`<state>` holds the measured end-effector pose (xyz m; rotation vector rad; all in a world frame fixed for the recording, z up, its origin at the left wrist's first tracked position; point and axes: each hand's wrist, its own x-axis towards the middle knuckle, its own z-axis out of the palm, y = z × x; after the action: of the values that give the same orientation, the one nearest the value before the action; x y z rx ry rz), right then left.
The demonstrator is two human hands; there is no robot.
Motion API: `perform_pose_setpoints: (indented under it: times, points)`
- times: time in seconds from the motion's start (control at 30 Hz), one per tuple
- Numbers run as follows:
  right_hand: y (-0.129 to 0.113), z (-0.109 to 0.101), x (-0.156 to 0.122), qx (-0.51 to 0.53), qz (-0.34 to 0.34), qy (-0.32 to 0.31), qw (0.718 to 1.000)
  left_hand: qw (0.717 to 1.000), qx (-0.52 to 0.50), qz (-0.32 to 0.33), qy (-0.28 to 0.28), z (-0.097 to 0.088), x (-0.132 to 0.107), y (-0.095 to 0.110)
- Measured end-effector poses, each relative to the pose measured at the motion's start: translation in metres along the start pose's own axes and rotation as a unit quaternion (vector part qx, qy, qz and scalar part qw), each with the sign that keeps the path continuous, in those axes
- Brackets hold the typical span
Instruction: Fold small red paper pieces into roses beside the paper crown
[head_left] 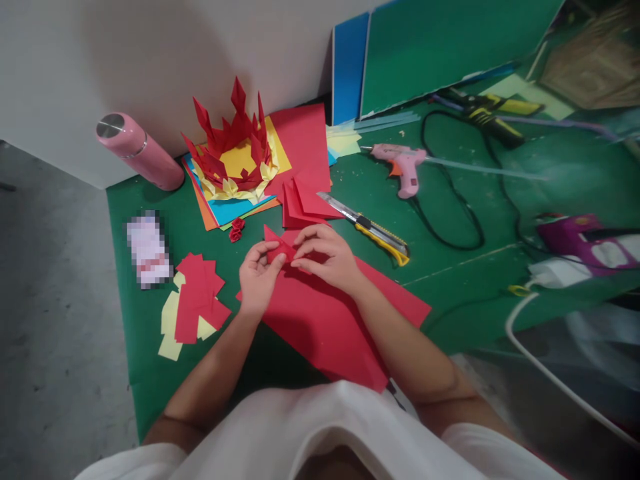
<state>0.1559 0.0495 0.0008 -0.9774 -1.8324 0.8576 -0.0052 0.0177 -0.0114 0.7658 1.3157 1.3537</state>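
Between my two hands is a small piece of folded red paper (283,252), its pointed tip rising past my left fingers. My left hand (261,270) pinches it from the left with thumb and fingers. From the right, my right hand (327,257) closes thumb and fingertips on its other side. Under both hands lies a large red paper sheet (325,320). Just beyond them rest folded red paper pieces (300,205), and a yellow utility knife (373,230) with its blade out lies to the right. Two small red paper roses (237,229) sit to the left.
A red and yellow paper crown (235,160) stands on coloured sheets at the back. Around it are a pink bottle (143,153), a pixelated phone-like object (149,250), paper scraps (195,300), a pink glue gun (403,163) with its cord, pliers (493,120) and a white power strip (560,273).
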Motion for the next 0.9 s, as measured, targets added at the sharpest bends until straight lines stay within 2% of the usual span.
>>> perform_pose_setpoints:
  times: [0.17, 0.3, 0.43, 0.67, 0.9]
  points:
    - [-0.004, 0.001, 0.000, 0.022, 0.032, 0.016, 0.999, 0.993, 0.086, 0.084, -0.001, 0.000, -0.001, -0.001]
    - [-0.006, 0.002, 0.000, 0.029, 0.027, 0.023, 0.999, 0.984, 0.129, 0.118, -0.013, 0.000, -0.003, 0.000]
    - [-0.002, 0.001, 0.000, 0.008, 0.011, 0.023, 1.000, 0.986, 0.114, 0.121, -0.023, 0.000, -0.003, -0.001]
    - [0.005, 0.002, -0.001, -0.035, -0.008, -0.002, 0.999, 0.996, 0.048, 0.067, -0.025, -0.002, 0.001, -0.005]
    - [0.001, 0.003, -0.001, -0.004, 0.010, 0.005, 1.000, 0.985, 0.122, 0.116, -0.038, -0.002, -0.002, -0.002]
